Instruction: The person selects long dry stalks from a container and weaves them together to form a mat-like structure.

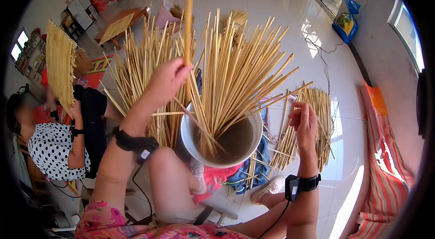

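My left hand is closed around a long tan stalk, which stands upright above the rim of a white bucket. A thick bunch of similar dry stalks leans in the bucket, fanning out over its far rim. The bucket sits just in front of my knees, and its inside shows greyish around the stalk ends. To the right of the bucket, my right hand is raised with loosely bent fingers and nothing visible in them. Beneath and beyond it lies a pile of stalks on the floor.
Another large stalk bundle stands left of the bucket. Blue cloth and red cloth lie below it. At left, a seated person in a dotted top holds a stalk mat. Striped fabric hangs at right.
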`<state>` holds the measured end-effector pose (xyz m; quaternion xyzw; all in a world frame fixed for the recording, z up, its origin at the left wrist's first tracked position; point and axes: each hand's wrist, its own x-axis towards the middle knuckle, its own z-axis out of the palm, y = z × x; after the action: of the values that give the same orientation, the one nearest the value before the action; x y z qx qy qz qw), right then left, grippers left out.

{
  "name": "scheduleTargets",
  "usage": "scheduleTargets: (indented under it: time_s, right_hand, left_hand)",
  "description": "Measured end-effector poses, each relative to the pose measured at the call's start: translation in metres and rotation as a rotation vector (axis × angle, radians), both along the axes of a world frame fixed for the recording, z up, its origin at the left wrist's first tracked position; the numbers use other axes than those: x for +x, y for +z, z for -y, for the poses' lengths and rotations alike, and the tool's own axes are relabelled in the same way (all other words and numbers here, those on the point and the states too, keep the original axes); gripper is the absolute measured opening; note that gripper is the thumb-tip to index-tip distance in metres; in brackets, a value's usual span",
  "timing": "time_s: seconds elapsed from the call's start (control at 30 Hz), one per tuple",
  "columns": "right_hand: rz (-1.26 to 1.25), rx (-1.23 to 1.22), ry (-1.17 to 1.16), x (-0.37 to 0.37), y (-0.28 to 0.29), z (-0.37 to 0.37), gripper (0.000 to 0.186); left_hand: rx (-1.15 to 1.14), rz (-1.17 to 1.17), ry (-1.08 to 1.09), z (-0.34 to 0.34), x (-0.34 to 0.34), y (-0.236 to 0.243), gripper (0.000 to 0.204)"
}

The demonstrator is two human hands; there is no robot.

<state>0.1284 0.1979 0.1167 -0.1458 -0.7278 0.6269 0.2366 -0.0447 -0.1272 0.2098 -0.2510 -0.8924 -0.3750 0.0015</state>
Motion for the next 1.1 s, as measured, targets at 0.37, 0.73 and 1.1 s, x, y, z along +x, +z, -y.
scheduleTargets:
  time_s: [0.37,0.73,1.1]
  right_hand:
    - [0.064,0.057,0.054,-0.001,-0.004,0.006,0.042]
    - [0.169,0.107,0.133,-0.005,-0.013,0.005,0.039]
    - [0.218,0.139,0.147,-0.006,-0.01,0.008,0.039]
  left_hand:
    - [0.034,0.088,0.259,0.179,-0.069,-0.06,0.026]
    - [0.027,0.535,0.11,0.161,-0.024,-0.182,0.019]
    - [-0.451,0.684,0.137,0.152,-0.021,-0.217,0.037]
